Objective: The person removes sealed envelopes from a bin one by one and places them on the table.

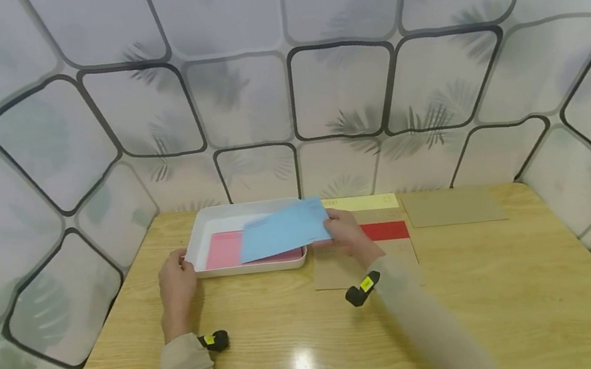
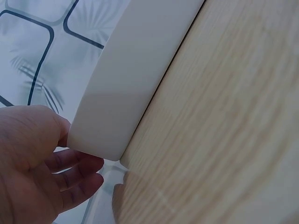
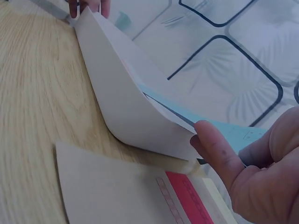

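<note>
A white tray [image 1: 253, 269] stands on the table, and my left hand [image 1: 176, 284] grips its near left corner. The left wrist view shows the thumb at the tray wall [image 2: 112, 93] with curled fingers beside the corner. My right hand [image 1: 344, 228] pinches a light blue envelope [image 1: 282, 230] by its right end. This envelope is tilted over the tray's right part. Beneath it, a pink envelope [image 1: 221, 249] lies in the tray, partly covered. In the right wrist view, the blue envelope [image 3: 233, 135] passes over the tray's rim beside the thumb.
Right of the tray lie brown paper [image 1: 339, 274], a red strip [image 1: 387, 230] and a pale yellow envelope [image 1: 365, 202], overlapping and partly behind my right hand. Farther right is a flat brown envelope [image 1: 452, 207]. A patterned wall covering [image 1: 247, 102] rises behind the wooden table [image 1: 274, 343].
</note>
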{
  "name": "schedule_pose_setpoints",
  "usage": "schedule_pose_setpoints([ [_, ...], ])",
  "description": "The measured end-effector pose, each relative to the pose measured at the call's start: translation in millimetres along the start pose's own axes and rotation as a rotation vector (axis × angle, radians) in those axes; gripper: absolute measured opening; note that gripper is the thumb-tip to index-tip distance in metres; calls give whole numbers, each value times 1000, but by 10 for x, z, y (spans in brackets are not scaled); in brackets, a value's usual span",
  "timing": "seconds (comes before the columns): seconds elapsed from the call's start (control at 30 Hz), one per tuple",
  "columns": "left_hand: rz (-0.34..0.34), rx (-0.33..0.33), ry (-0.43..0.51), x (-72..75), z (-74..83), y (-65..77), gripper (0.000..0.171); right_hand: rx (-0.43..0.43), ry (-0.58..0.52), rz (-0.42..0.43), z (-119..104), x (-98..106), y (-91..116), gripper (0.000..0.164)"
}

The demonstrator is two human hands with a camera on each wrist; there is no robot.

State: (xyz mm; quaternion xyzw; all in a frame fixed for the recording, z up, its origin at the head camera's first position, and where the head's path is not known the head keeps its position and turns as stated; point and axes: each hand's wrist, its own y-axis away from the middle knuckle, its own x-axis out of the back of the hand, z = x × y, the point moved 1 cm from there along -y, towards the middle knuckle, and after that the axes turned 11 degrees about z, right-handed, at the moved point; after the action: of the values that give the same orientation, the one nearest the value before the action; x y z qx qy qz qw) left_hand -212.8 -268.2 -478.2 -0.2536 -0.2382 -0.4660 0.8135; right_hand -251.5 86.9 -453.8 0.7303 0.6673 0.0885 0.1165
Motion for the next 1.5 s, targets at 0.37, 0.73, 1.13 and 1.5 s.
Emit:
schedule_pose_setpoints([
  [0.37,4,6,-6,3,4,-3,41,42,-17,-52,-8,376,75,59],
  [0.73,3,19,-6,8,44,15,41,79,-148,-167,-12,733,246,63],
  [1.13,-6,29,-13,14,63,22,42,166,-148,-166,119,1042,300,51],
  [1.5,11,9,-12,-1,19,33,42,148,-217,-159,134,1168,359,50],
])
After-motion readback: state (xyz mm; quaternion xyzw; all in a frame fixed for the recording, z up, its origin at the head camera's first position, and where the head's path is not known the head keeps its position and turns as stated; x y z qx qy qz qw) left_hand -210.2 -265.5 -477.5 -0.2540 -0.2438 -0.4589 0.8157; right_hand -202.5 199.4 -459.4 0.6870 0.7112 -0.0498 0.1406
